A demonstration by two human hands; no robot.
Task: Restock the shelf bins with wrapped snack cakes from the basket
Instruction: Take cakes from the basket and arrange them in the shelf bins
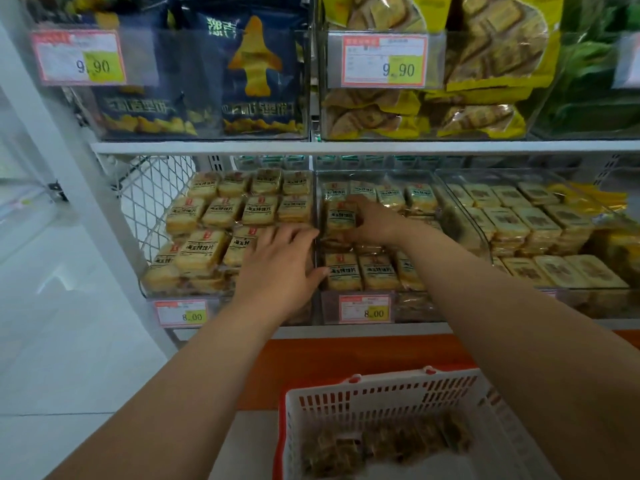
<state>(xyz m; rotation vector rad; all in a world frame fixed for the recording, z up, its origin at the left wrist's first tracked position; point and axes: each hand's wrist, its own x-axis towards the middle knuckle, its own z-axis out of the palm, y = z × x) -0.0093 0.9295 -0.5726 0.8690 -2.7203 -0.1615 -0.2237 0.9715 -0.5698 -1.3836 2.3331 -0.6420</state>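
Left hand flat, fingers spread, pressing on cakes in left bin. Right hand curled round one wrapped snack cake in middle bin. Basket below, few cakes inside.

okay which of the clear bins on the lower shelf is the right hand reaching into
The middle bin, the one with the 8.00 tag right of the divider. The right hand grips a wrapped snack cake there; the left hand rests on the left bin's cakes.
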